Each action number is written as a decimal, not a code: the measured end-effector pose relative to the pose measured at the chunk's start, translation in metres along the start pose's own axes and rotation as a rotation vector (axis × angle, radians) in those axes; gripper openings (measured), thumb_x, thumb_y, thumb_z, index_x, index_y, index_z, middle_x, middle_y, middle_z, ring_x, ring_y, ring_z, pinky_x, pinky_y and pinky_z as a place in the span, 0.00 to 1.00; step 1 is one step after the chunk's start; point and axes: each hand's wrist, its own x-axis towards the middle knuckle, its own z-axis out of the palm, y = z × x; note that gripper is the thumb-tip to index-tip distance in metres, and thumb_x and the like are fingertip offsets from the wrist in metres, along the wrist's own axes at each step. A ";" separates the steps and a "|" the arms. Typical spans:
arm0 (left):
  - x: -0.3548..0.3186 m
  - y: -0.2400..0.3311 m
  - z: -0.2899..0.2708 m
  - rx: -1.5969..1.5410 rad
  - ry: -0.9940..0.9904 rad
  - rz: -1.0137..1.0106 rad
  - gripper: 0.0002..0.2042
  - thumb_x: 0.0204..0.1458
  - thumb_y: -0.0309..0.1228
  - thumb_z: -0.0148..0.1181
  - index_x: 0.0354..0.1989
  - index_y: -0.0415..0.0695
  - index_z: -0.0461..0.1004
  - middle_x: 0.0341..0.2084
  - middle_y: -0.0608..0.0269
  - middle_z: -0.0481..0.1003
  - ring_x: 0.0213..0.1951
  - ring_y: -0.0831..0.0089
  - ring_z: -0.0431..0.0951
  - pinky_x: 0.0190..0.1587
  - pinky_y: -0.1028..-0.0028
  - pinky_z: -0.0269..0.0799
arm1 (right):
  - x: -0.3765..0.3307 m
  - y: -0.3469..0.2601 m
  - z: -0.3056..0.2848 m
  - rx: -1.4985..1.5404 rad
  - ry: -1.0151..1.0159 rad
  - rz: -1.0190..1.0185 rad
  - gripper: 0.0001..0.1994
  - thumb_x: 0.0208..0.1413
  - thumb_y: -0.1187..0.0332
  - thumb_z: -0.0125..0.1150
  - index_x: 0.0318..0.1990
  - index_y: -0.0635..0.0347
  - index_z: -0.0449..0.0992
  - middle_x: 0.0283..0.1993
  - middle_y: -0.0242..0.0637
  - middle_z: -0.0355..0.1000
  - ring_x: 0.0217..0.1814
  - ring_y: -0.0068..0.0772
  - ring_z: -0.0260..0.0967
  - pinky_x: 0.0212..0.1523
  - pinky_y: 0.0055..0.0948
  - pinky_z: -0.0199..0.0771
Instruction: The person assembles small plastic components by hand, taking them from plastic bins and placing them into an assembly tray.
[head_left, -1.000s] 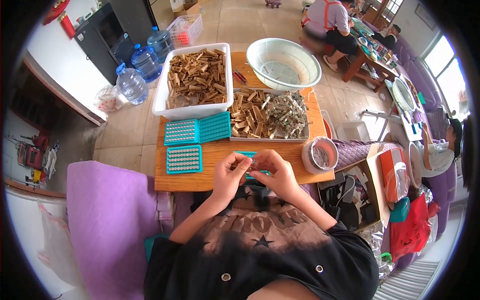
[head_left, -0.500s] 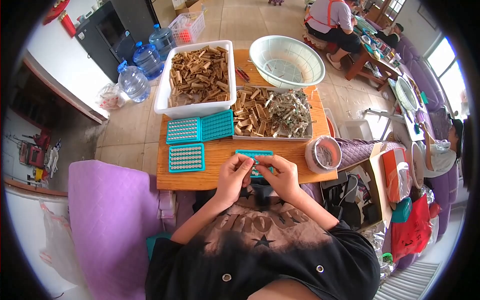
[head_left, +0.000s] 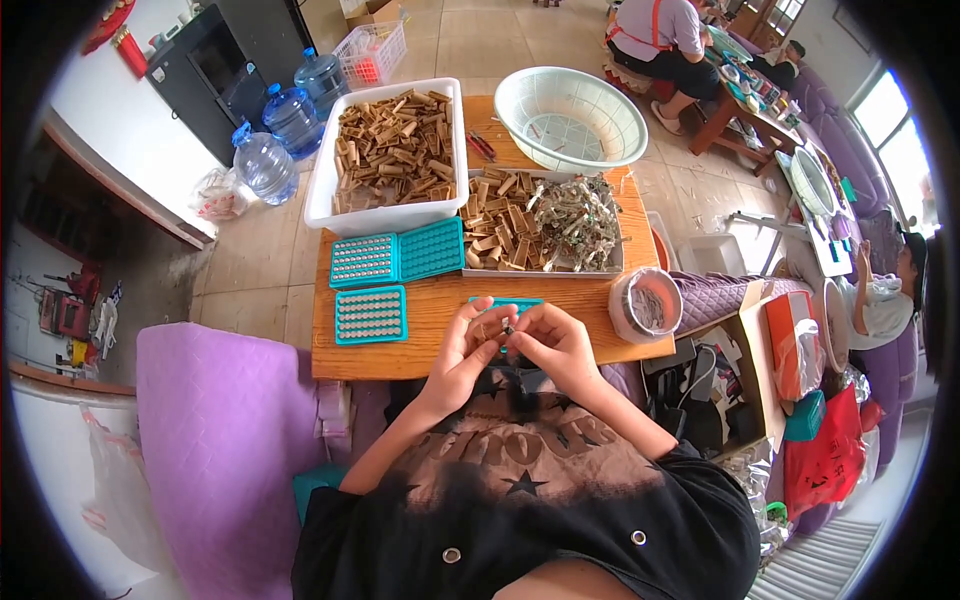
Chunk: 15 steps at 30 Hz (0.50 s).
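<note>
My left hand (head_left: 458, 356) and my right hand (head_left: 553, 348) meet over the table's near edge, fingers curled and fingertips together. Between them shows a tiny dark and silvery piece (head_left: 508, 327), too small to name; both hands pinch at it. Just beyond my fingers lies a teal compartment tray (head_left: 528, 301), mostly covered by my hands. To the left, another teal tray (head_left: 371, 315) holds rows of small round silvery pieces. Behind that one is a similar filled tray (head_left: 364, 260), with a teal tray showing no silvery pieces (head_left: 431, 250) against its right side.
Short brown tubes fill a white tub (head_left: 318, 205). A shallow box (head_left: 545, 272) holds more tubes and tangled silvery strips. Behind it stands a pale green basket (head_left: 640, 140); at right, a small bucket (head_left: 620, 325). Two other people sit working at the far right.
Both hands have lifted slightly off the near teal tray and drawn toward me. A small dark and silvery piece now shows between the fingertips.
</note>
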 end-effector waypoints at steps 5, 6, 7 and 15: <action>-0.002 0.010 -0.001 0.140 -0.109 -0.001 0.23 0.56 0.21 0.47 0.61 0.41 0.51 0.60 0.52 0.56 0.62 0.67 0.56 0.62 0.68 0.51 | -0.001 0.007 0.001 0.045 -0.115 0.011 0.04 0.54 0.76 0.55 0.34 0.66 0.69 0.34 0.29 0.68 0.39 0.17 0.66 0.42 0.20 0.69; -0.002 0.010 -0.001 0.145 -0.119 0.004 0.23 0.56 0.21 0.47 0.60 0.41 0.53 0.61 0.53 0.56 0.63 0.66 0.54 0.63 0.68 0.49 | -0.001 0.005 0.002 0.082 -0.120 0.035 0.04 0.54 0.75 0.56 0.33 0.65 0.69 0.34 0.28 0.67 0.39 0.16 0.65 0.43 0.19 0.68; -0.002 0.010 -0.002 0.145 -0.119 0.005 0.23 0.56 0.21 0.47 0.60 0.41 0.53 0.61 0.53 0.56 0.63 0.66 0.54 0.63 0.68 0.49 | 0.000 0.005 0.001 0.081 -0.121 0.035 0.04 0.54 0.75 0.56 0.33 0.65 0.69 0.34 0.28 0.67 0.39 0.16 0.65 0.43 0.19 0.68; -0.001 0.018 -0.007 0.527 -0.392 0.060 0.24 0.55 0.30 0.53 0.60 0.41 0.56 0.63 0.50 0.52 0.67 0.66 0.45 0.64 0.67 0.42 | 0.002 0.009 -0.014 0.385 -0.380 0.179 0.06 0.52 0.73 0.60 0.35 0.62 0.70 0.38 0.32 0.68 0.39 0.20 0.67 0.42 0.20 0.70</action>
